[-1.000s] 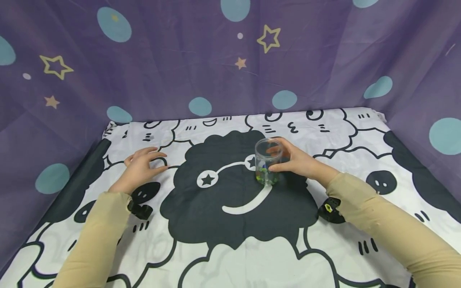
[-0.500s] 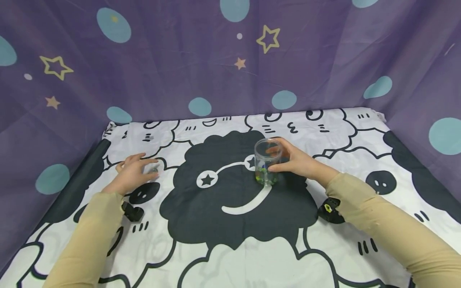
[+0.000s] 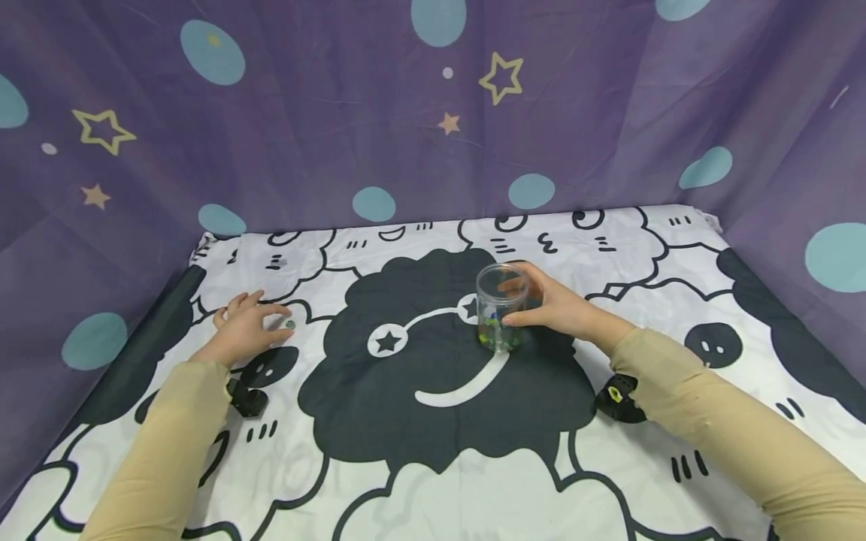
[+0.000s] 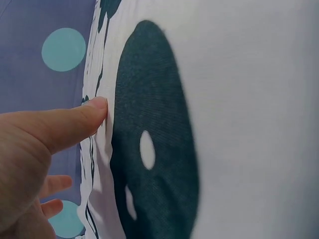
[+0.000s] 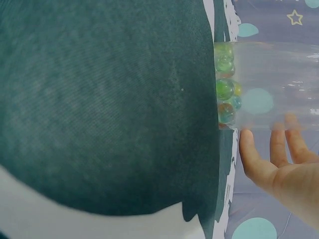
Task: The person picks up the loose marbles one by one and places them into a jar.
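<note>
In the head view my left hand [image 3: 246,327] is low over the cloth at the left, its thumb and index finger on either side of a small glass marble [image 3: 290,324]. I see a slight gap between those fingertips and the marble. The left wrist view shows the thumb [image 4: 75,122] reaching forward; no marble can be made out there. My right hand [image 3: 551,300] holds a clear plastic jar [image 3: 501,293], thumb in front and fingers behind it. The jar stands upright, without a lid. Green, yellow and other glass marbles [image 5: 225,89] lie at its bottom.
A white tablecloth [image 3: 514,488] with black cartoon sheep covers the table. Purple curtains [image 3: 304,113] with stars and blue dots hang behind and at both sides. A black wrist camera [image 3: 246,400] sits on the left sleeve, another [image 3: 621,398] on the right.
My left hand has moved left and lower, and its thumb and index finger have come closer together around the marble, now visible between them. The right hand and the jar have stayed in place.
</note>
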{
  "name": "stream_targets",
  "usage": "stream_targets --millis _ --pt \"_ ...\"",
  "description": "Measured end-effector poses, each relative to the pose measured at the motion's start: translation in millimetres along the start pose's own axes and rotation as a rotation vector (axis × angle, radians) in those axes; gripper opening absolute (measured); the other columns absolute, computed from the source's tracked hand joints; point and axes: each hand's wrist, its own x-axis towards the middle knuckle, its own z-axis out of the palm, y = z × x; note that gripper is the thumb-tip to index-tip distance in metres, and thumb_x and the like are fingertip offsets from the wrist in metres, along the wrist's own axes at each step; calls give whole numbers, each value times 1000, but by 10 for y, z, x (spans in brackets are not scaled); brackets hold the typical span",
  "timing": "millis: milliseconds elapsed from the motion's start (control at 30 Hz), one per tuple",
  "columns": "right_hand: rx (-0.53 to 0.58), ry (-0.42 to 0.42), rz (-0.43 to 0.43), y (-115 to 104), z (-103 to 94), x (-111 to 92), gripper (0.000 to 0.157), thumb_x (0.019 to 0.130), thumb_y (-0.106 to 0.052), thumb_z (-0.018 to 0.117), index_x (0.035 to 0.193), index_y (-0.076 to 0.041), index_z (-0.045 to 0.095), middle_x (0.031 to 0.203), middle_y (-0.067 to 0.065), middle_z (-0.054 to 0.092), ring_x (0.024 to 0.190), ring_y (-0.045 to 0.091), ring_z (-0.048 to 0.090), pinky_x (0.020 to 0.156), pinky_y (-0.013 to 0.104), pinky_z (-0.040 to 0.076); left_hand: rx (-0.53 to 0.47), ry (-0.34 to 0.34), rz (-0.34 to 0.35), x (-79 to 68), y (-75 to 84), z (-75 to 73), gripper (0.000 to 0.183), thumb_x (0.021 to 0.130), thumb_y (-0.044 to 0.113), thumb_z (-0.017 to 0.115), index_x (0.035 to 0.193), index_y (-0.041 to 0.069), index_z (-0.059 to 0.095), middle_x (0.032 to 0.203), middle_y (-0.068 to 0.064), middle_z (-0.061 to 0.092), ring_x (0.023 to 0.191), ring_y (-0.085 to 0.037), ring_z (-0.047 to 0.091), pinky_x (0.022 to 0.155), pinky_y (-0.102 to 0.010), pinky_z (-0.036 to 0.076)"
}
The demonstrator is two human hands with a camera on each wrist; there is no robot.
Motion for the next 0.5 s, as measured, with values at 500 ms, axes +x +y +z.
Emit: stream_targets --millis 500 --pt "0 -2 -9 6 -5 0 75 83 -6 71 144 -11 28 137 23 44 128 41 42 93 49 45 -18 52 3 16 2 40 44 84 38 69 114 6 62 144 -35 26 133 -58 8 93 -75 5"
